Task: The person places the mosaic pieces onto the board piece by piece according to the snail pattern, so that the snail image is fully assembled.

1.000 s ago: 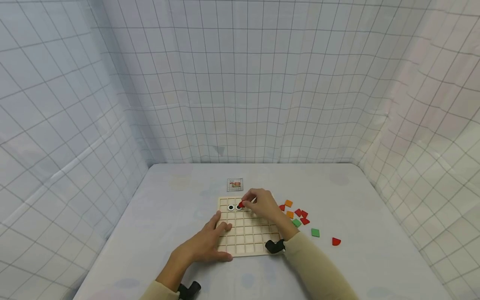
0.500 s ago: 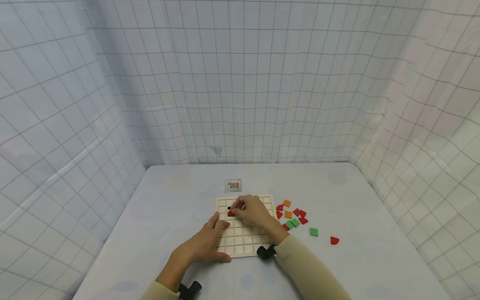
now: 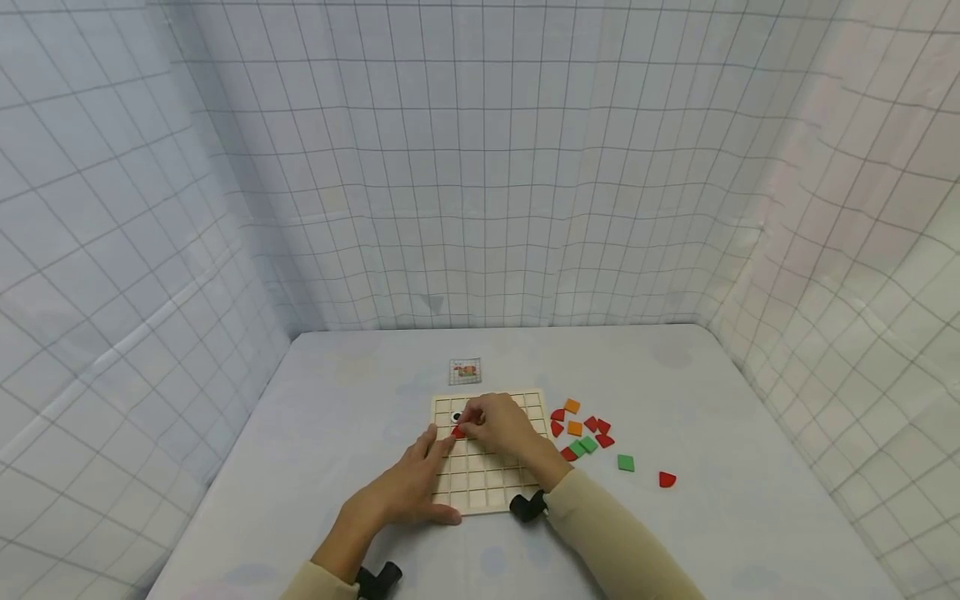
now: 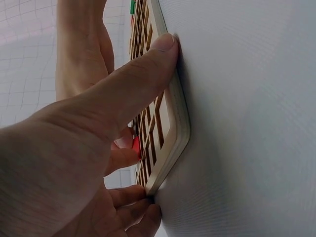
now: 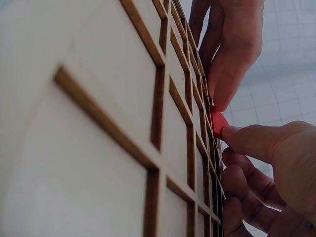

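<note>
A pale wooden grid board (image 3: 487, 482) lies on the table. My left hand (image 3: 405, 485) is spread at its left side, the thumb along the front edge and the other fingers at the left edge. One left finger reaches onto the grid beside a small red tile (image 3: 457, 433). With thumb and fingers, my right hand (image 3: 504, 427) pinches that red tile (image 5: 218, 123) low against the grid in the right wrist view; its full outline is hidden. Just above it, a round black-and-white eye piece (image 3: 456, 416) sits in a cell. The right hand covers the cells beside it.
Right of the board lie several loose tiles: orange squares (image 3: 574, 428), green squares (image 3: 626, 462) and red rounded pieces (image 3: 604, 440). One red piece (image 3: 667, 480) lies farther right. Behind the board is a small picture card (image 3: 465, 371). Gridded white cloth walls (image 3: 480, 192) surround the table.
My right hand has moved left and toward me with the red tile, from beside the eye pieces to a cell below them. The left hand stays at the board, one finger closer to the tile.
</note>
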A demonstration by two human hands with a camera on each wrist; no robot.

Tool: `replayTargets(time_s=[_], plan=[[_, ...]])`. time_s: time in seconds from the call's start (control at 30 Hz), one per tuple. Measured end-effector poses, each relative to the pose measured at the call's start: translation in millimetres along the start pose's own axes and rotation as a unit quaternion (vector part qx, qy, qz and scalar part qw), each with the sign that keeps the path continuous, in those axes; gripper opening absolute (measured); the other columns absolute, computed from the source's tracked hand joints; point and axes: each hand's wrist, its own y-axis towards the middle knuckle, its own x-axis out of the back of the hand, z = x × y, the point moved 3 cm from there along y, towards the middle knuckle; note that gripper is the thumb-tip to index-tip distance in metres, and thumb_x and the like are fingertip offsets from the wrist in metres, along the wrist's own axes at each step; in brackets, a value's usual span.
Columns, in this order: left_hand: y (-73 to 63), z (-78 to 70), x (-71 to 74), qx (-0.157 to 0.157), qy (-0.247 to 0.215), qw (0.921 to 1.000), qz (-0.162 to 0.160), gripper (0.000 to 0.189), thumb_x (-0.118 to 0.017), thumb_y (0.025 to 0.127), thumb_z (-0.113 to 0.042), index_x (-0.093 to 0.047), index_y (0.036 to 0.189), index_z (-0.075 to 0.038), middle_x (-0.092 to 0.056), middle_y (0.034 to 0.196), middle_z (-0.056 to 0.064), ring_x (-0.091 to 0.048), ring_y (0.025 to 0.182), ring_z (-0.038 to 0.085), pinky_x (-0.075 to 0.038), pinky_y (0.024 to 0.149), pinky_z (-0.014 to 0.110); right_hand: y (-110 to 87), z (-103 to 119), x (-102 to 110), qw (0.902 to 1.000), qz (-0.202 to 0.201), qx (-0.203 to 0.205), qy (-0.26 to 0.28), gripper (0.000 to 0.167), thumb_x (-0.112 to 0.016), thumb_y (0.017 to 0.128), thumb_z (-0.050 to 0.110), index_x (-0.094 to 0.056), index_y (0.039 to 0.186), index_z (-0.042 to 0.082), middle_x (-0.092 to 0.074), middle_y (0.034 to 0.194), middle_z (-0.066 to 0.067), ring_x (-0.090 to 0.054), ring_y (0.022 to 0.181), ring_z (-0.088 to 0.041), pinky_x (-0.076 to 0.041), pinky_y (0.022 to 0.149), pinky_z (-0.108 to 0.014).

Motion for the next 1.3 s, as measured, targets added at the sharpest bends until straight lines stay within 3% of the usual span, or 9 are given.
replayTargets(time_s=[0.4,0.8,1.1,1.3], plan=[[-1.5,-0.6,1.5,0.002,0.000,1.0000,-0.001,0.125,-0.106,0.084,-0.048,-0.039,0.180,-0.006,-0.022,0.190,0.033,-0.036,0.173,0.056,-0.049,0.129,0.071,1.3,8.0,1.0,0.9978,0.015,0.008,-0.064,0.015,-0.090,0.105,0.023,-0.087,0.090,0.022,-0.080,0.091,0.008,-0.059,0.076,-0.002,-0.051,0.070,-0.024],[-1.4,1.7,0.3,-0.004,0.004,1.0000,-0.003,0.125,-0.107,0.083,-0.050,-0.040,0.179,-0.007,-0.024,0.189,0.035,-0.037,0.171,0.058,-0.050,0.127,0.073,-4.2,9.8,-0.9,0.9983,0.015,0.016,-0.054,0.011,-0.093,0.101,0.020,-0.091,0.090,0.018,-0.085,0.094,0.006,-0.062,0.082,-0.001,-0.053,0.074,-0.023],[-2.2,2.3,2.0,-0.009,0.010,0.9999,-0.005,0.130,-0.109,0.080,-0.050,-0.038,0.181,-0.008,-0.028,0.186,0.038,-0.041,0.167,0.060,-0.053,0.122,0.075,-13.1,10.2,-0.8,0.9983,0.038,0.015,-0.041,0.008,-0.092,0.102,0.019,-0.093,0.095,0.015,-0.082,0.098,0.004,-0.058,0.082,-0.001,-0.051,0.075,-0.022],[1.6,2.0,3.3,-0.014,0.021,0.9996,-0.010,0.128,-0.109,0.079,-0.051,-0.042,0.180,-0.008,-0.030,0.185,0.037,-0.044,0.165,0.058,-0.054,0.121,0.073,-20.4,6.3,7.1,0.9982,0.039,0.028,-0.034,0.008,-0.090,0.104,0.019,-0.094,0.098,0.014,-0.083,0.101,0.003,-0.067,0.090,-0.005,-0.055,0.079,-0.025]])
